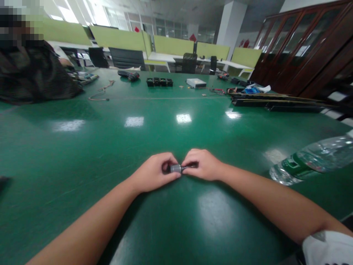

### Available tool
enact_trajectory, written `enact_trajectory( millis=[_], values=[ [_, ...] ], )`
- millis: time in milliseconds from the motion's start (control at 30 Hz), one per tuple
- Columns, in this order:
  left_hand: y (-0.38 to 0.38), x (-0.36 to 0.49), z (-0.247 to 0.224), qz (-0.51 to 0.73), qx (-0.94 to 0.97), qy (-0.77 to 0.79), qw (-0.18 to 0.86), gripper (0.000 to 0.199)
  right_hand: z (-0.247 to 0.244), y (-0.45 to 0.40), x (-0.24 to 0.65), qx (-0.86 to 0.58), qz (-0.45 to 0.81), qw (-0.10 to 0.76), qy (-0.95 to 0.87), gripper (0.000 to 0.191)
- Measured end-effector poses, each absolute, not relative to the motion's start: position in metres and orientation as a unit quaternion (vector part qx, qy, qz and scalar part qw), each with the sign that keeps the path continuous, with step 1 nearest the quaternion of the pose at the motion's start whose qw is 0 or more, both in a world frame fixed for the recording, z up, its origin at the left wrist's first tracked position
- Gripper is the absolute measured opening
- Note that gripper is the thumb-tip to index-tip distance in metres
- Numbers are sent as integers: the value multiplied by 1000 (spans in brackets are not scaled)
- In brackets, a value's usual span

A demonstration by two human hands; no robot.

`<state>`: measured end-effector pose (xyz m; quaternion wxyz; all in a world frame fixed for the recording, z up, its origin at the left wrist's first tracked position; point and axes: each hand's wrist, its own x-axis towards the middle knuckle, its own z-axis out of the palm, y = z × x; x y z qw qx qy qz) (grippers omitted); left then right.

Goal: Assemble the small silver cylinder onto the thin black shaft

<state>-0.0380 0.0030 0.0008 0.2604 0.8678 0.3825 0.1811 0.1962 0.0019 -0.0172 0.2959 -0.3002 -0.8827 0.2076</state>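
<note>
both hands meet just in front of the wearer, over the green bench [154, 136], with a small grey cylinder [175, 168] between them. the left hand [154, 171] grasps the cylinder, its thumb along the near side and a finger curled round the far side, leaving a dark gap inside the curl. the right hand [206, 164] is closed in a pinch on a thin dark piece [190, 166] at the cylinder's right end; the fingers hide much of it, so its full shape cannot be told. the cylinder lies roughly level, its length running left to right, and its right end sits close to the right fingertips. a white sleeve [328, 247] shows at the right elbow. well to the right is a clear bottle [309, 160] with a green label, its base towards the hands. along the far part of the bench are a thin cable [100, 94], a dark tool-like object [128, 75], a row of black blocks [159, 82] and a white box [196, 83]; farther right, long dark strips [275, 101] lie near a crumpled blue item [250, 88]. at the far left is a person [35, 71] in dark clothing. beyond stand green partitions [118, 39], dark chairs [125, 59] and a reddish-brown cabinet [306, 51].
</note>
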Motion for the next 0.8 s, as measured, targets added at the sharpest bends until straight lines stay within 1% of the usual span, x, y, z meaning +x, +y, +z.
enact_trajectory(
  millis=[200,600,800],
  values=[
    [2,-38,1,180,870,385,252,26,-16,0,197,-292,201,291,-888,16],
    [2,-37,3,175,869,388,252,26,-16,-1,196,-302,203,278,-889,16],
    [3,-37,5,173,874,374,258,27,-14,0,197,-295,199,283,-891,12]
  ],
)
